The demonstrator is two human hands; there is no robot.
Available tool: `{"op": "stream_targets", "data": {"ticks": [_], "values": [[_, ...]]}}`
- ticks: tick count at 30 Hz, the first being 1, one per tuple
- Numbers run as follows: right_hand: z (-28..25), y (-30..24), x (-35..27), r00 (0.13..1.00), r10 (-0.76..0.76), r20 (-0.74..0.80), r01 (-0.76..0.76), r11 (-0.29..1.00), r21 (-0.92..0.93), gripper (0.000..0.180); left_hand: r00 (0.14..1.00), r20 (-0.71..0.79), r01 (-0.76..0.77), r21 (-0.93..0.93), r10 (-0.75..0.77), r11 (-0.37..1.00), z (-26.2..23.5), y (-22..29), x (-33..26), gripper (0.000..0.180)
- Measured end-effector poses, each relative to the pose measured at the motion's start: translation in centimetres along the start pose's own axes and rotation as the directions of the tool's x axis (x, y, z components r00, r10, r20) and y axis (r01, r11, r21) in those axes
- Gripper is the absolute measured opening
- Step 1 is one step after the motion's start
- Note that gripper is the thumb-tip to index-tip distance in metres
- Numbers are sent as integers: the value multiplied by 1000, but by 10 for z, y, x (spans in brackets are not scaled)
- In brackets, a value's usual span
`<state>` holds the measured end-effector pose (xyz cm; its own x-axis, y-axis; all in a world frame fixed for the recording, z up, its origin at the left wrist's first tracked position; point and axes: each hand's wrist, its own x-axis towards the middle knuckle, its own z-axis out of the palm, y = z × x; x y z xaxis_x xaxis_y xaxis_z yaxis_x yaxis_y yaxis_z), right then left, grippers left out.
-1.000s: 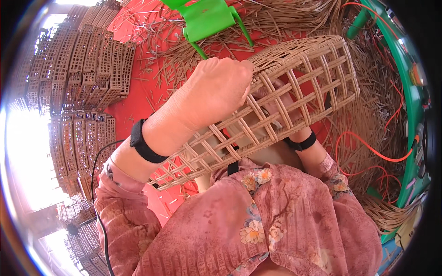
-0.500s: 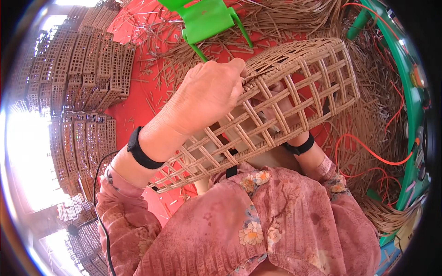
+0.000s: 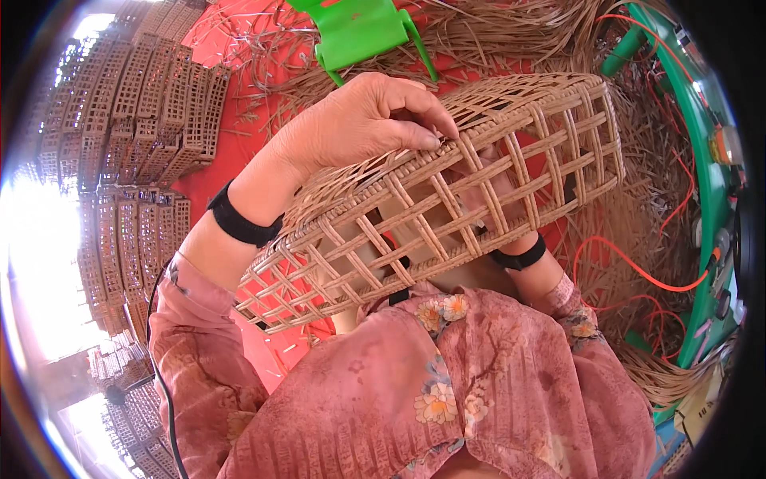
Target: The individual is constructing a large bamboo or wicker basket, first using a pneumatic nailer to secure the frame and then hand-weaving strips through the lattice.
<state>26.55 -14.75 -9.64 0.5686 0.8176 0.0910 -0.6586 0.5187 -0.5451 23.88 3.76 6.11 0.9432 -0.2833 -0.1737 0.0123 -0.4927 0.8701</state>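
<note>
A woven brown rattan-like basket (image 3: 437, 263) with open lattice sides lies tilted across my lap, its long side facing up. My left hand (image 3: 363, 120) is over its braided edge, thumb and forefinger pinched on the weave near the middle. Behind the lattice is my right hand (image 3: 476, 196), reaching up inside the basket. Strips hide most of its fingers, so their grip does not show. Black bands circle both wrists.
Tall stacks of similar lattice pieces (image 3: 120, 120) stand at the left. A green plastic chair (image 3: 363, 33) is at the far side on red flooring (image 3: 239, 132). Loose brown strips (image 3: 511, 36) heap behind and right. An orange hose (image 3: 630, 263) hangs by a green table (image 3: 712, 211).
My left hand has turned from a knuckles-up fist to a thumb-and-forefinger pinch, shifting slightly right along the edge. The basket has tilted a little; my right hand stays inside it.
</note>
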Motion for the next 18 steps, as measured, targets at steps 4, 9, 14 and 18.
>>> {"op": "stream_targets", "data": {"ticks": [4, 9, 14, 18], "values": [[8, -10, -11, 989, -62, -131, 37, 982, -185, 34, 998, 53, -27, -7, 27, 1000, -3, -5, -1, 13], [2, -11, -6, 984, -30, -176, -8, 977, -212, 27, 994, 109, 18, -78, -9, 997, -8, -5, 5, 13], [-5, -9, -2, 996, -63, -61, 19, 837, -546, 26, 988, 149, -7, -158, 31, 987, -5, 0, 11, 13], [-4, -1, 7, 996, -78, -33, 54, 888, -457, 31, 990, 133, -31, -77, 41, 997, -4, -1, 13, 15]]}}
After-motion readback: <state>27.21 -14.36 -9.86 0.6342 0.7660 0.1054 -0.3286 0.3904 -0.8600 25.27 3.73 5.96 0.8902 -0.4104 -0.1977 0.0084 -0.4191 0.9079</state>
